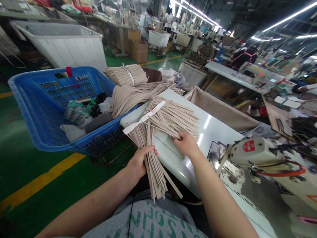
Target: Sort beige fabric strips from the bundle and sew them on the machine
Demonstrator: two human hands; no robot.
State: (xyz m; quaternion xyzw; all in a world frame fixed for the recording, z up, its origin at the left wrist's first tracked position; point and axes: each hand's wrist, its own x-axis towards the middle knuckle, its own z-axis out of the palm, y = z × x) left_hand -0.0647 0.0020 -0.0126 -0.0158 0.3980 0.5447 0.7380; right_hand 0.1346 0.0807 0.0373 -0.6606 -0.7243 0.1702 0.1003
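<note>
My left hand (141,159) is closed around a bundle of beige fabric strips (155,175), whose loose ends hang toward my lap. On the pale sewing table (170,153) lies a second pile of beige strips (175,115). My right hand (187,144) pinches strip ends at the near edge of that pile; how many is hidden by the fingers. A white paper band (148,115) with red writing stretches across both groups of strips.
A blue plastic basket (92,135) with bags stands at left. More strips (133,96) drape over its rim beside a banded bundle (127,75). The sewing machine (255,150) is at right, a fabric-lined bin (223,110) behind the table. People work farther back.
</note>
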